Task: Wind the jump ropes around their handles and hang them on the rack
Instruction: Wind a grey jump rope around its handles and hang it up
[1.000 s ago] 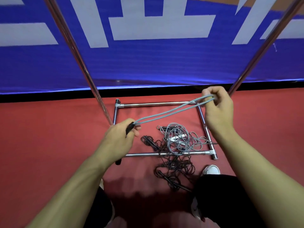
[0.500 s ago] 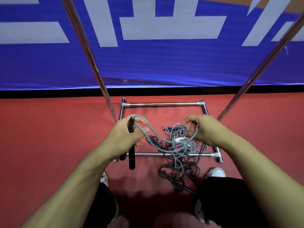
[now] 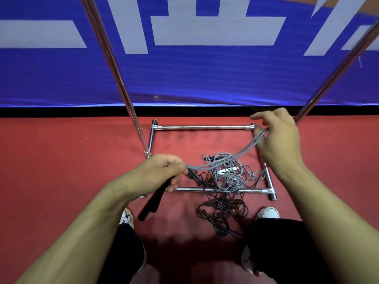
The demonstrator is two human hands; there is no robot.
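My left hand (image 3: 159, 174) grips two black handles (image 3: 150, 203) of a grey jump rope, and they point down and to the left. The doubled grey rope (image 3: 231, 156) sags from that hand up to my right hand (image 3: 276, 140), which pinches it near the rack's far right corner. On the red floor lies a tangle of grey ropes (image 3: 229, 173) and black ropes (image 3: 221, 208), partly inside the chrome rack's base frame (image 3: 203, 127). The rack's two uprights (image 3: 114, 64) rise past me on either side.
A blue banner with white shapes (image 3: 205, 68) hangs behind the rack, above a black strip. My feet in white shoes (image 3: 268, 213) stand just in front of the near base bar (image 3: 215, 190). My dark trouser legs fill the bottom of the view.
My right hand has drawn the rope up and to the right, away from the left hand, after meeting it near the handles. The handles now tilt down-left.
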